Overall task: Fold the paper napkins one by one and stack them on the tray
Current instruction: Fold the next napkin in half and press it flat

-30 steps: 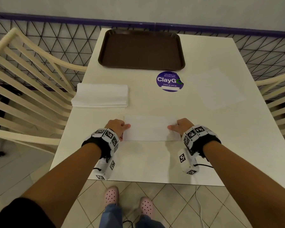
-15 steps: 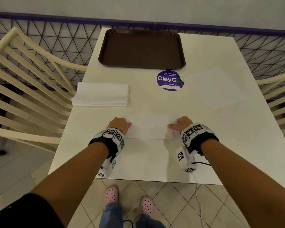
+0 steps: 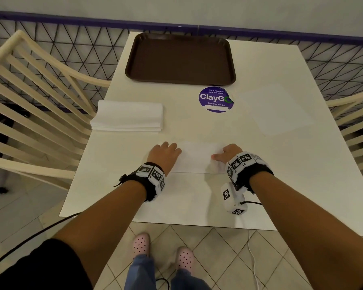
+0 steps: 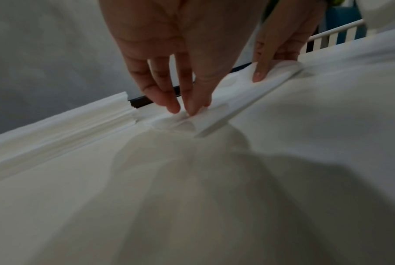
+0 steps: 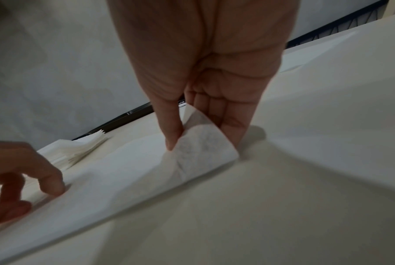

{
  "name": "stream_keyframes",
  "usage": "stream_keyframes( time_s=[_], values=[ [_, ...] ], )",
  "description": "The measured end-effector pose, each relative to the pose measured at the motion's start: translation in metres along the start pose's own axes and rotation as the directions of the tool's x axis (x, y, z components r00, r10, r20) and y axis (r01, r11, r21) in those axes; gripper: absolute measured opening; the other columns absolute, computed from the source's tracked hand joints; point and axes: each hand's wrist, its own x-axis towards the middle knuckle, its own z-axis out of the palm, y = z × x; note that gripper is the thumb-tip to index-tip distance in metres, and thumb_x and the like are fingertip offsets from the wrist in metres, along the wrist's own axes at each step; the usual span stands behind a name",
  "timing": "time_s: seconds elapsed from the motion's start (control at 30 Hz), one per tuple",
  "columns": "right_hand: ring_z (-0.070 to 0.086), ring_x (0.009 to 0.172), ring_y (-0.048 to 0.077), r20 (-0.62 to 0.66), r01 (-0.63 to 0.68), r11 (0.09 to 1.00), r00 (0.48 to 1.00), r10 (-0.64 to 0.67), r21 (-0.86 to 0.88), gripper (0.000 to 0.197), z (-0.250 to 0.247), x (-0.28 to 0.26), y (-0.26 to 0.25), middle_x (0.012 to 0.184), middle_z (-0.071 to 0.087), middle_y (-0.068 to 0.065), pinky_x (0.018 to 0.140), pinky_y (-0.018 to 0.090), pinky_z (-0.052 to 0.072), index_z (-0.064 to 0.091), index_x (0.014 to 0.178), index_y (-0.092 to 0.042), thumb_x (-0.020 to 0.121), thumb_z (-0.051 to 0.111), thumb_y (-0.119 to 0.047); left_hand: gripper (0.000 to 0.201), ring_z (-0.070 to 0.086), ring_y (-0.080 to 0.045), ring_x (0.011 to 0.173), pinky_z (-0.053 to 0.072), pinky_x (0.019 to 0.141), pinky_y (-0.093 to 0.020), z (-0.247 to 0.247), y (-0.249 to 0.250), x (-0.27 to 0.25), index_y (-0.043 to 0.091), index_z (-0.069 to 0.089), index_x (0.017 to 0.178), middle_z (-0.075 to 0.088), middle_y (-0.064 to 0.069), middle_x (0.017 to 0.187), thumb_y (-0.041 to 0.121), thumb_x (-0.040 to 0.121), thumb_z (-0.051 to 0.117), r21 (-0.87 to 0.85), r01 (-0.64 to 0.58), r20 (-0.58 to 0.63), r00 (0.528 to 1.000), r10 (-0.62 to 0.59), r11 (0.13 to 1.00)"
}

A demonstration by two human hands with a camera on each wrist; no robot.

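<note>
While both hands worked at the near middle of the white rectangular bench, a thin white paper napkin, folded into a long strip, lay flat between them. The left hand had its fingers extended and pressing down on the strip's left end, holding nothing. The right hand pinched the strip's right end between thumb and fingers, and that end curled up off the bench. Beyond the napkin and to its left sat a stack of white paper napkins, well apart from it. Farther beyond the napkin, at the bench's far edge, stood the dark brown rectangular plastic tray. A round purple sticker lay between the tray and the napkin, just beside the tray's near rim.
</note>
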Motion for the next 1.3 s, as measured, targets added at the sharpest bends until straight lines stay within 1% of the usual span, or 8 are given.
stream_keyframes(
  time_s=[0.1,0.2,0.27,0.4,0.53,0.9,1.1,1.3],
  values=[
    [0.046,0.128,0.030,-0.023,0.007,0.999,1.000,-0.006,0.039,0.061,-0.002,-0.009,-0.001,0.140,0.047,0.015,0.102,0.033,0.039,0.044,0.134,-0.002,0.086,0.063,-0.034,0.032,0.047,-0.023,0.115,0.043,0.086,-0.031,0.003,0.001,-0.004,0.011,0.049,0.127,0.049,-0.005,0.127,0.017,0.098,0.038,-0.114,0.056,-0.021,0.998,-0.058,0.992],
    [0.046,0.126,0.034,-0.183,0.146,0.983,0.975,-0.125,0.110,0.060,0.002,-0.027,-0.008,0.140,0.040,0.019,0.101,0.037,0.040,0.033,0.138,-0.004,0.090,0.060,-0.026,0.044,0.044,-0.020,0.120,0.045,0.088,-0.032,0.007,0.004,-0.010,0.013,0.048,0.130,0.045,-0.002,0.132,0.040,0.096,0.041,-0.214,0.084,0.005,0.996,-0.085,0.973],
    [0.035,0.134,0.034,-0.229,0.279,0.956,0.928,-0.292,-0.091,0.060,0.012,-0.045,-0.015,0.148,0.024,0.020,0.109,0.037,0.031,0.021,0.146,-0.006,0.096,0.047,-0.024,0.048,0.040,-0.020,0.124,0.044,0.090,-0.031,0.009,0.006,-0.013,0.013,0.044,0.134,0.040,-0.001,0.136,0.042,0.096,0.041,-0.210,0.099,0.014,0.995,-0.098,0.973],
    [-0.004,0.148,0.026,0.067,0.532,0.691,0.813,-0.578,-0.489,0.055,0.054,-0.079,-0.021,0.159,-0.007,0.014,0.120,0.037,-0.001,0.000,0.150,-0.005,0.103,0.021,-0.024,0.048,0.037,-0.021,0.127,0.042,0.095,-0.032,0.015,0.013,-0.017,0.013,0.039,0.136,0.037,-0.003,0.141,0.040,0.097,0.038,-0.175,0.121,0.001,0.992,-0.122,0.977],
    [-0.008,0.148,0.022,0.211,0.521,0.743,0.852,-0.478,-0.420,0.055,0.084,-0.099,-0.019,0.159,-0.011,0.010,0.120,0.034,-0.004,-0.006,0.150,-0.004,0.104,0.015,-0.026,0.045,0.036,-0.022,0.129,0.040,0.096,-0.031,0.020,0.020,-0.020,0.012,0.035,0.138,0.032,-0.004,0.145,0.035,0.099,0.032,-0.156,0.141,-0.015,0.989,-0.145,0.978],
    [-0.005,0.148,0.025,0.136,0.312,0.814,0.950,-0.281,-0.491,0.053,0.053,-0.098,0.033,0.158,-0.012,0.014,0.121,0.036,0.000,-0.005,0.149,-0.002,0.103,0.011,-0.023,0.049,0.027,-0.023,0.135,0.038,0.101,-0.031,0.015,0.026,-0.028,0.012,0.021,0.145,0.017,-0.004,0.153,0.032,0.101,0.030,-0.160,0.189,0.091,0.980,-0.176,0.969],
    [-0.001,0.148,0.028,0.153,0.336,0.789,0.941,-0.300,-0.515,0.051,0.049,-0.097,0.029,0.158,-0.008,0.016,0.121,0.038,0.000,0.001,0.152,-0.016,0.103,0.012,-0.029,0.051,0.013,-0.022,0.144,0.012,0.119,-0.032,0.026,0.058,-0.040,0.015,0.011,0.150,0.009,-0.004,0.157,0.033,0.103,0.020,-0.120,-0.022,0.036,0.999,0.027,0.993],
    [0.004,0.148,0.030,0.167,0.334,0.729,0.941,-0.294,-0.597,0.050,0.047,-0.091,0.027,0.158,-0.004,0.018,0.121,0.040,0.000,0.002,0.152,-0.020,0.103,0.011,-0.031,0.064,0.036,-0.029,0.133,0.031,0.111,-0.035,0.030,0.065,-0.054,0.006,0.035,0.141,0.039,-0.009,0.144,0.042,0.096,0.008,-0.224,0.039,-0.043,0.998,-0.050,0.974]
  ],
)
